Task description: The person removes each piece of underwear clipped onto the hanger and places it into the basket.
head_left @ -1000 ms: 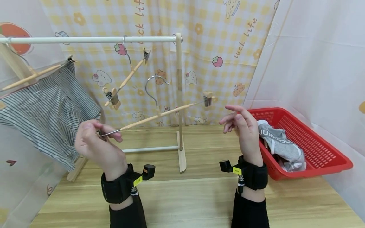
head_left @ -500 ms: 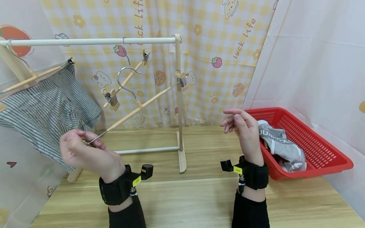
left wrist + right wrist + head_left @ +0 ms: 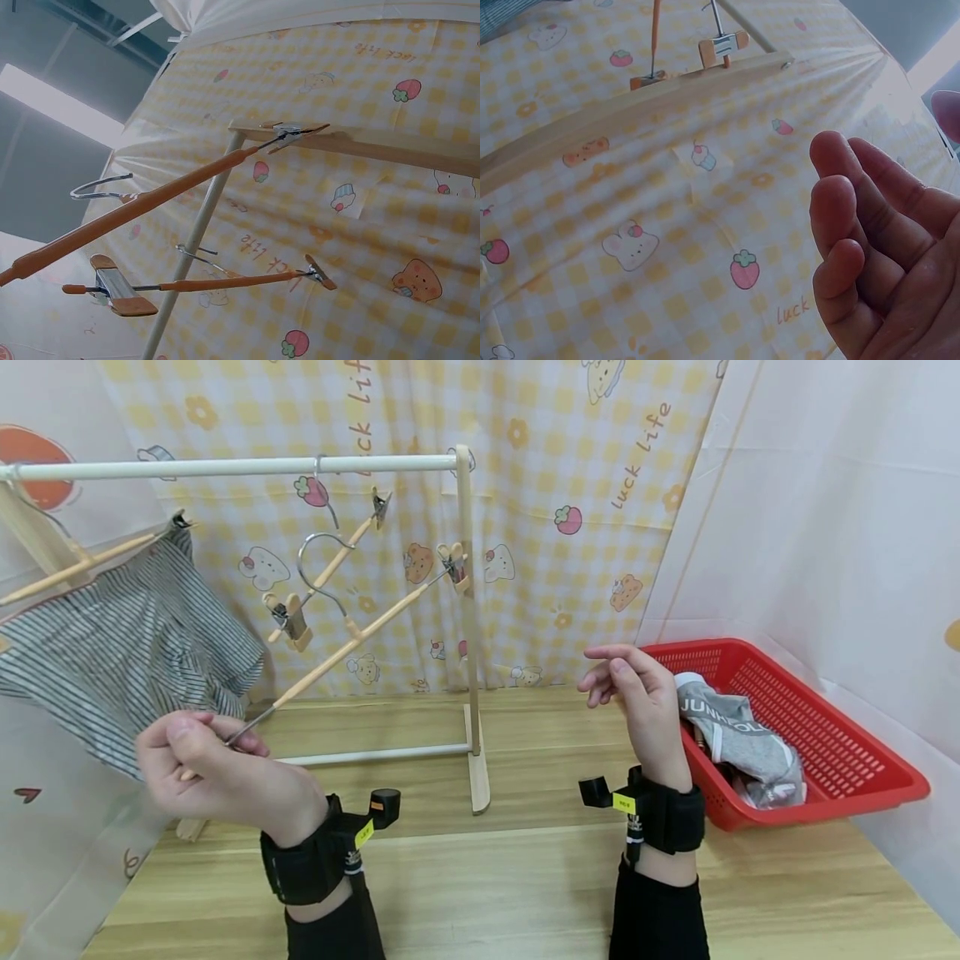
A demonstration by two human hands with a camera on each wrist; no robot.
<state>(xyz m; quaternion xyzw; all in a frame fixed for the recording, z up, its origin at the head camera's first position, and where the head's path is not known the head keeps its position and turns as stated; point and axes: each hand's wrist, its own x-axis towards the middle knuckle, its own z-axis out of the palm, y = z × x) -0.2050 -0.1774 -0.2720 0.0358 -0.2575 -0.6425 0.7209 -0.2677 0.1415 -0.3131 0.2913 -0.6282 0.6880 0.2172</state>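
While the left hand pinches the metal rod end of a wooden clip hanger between thumb and curled fingers, the hanger slants from that grip up toward 1 o'clock, its far clip lying just in front of the rack's upright post. Its steel hook rises near mid-bar and is clear of the white rail. In the left wrist view the same hanger runs diagonally across the frame, hook free in the air.

The right hand hovers at 3 o'clock from the post, fingers loosely curled, holding nothing; the right wrist view confirms an empty palm. Just beside it at 3 o'clock sits the red basket with grey underwear inside.

A second clip hanger already hangs on the rail, empty. At 9 o'clock, striped shorts hang from a third hanger.

Judgement: the step in hand appears to be readying an empty hanger for a garment. The next move probably calls for the free hand to take the grey underwear from the basket and bring its waistband to the clips. The left hand's grip at the extreme end gives poor control, so the hanger likely needs levelling or steadying first.
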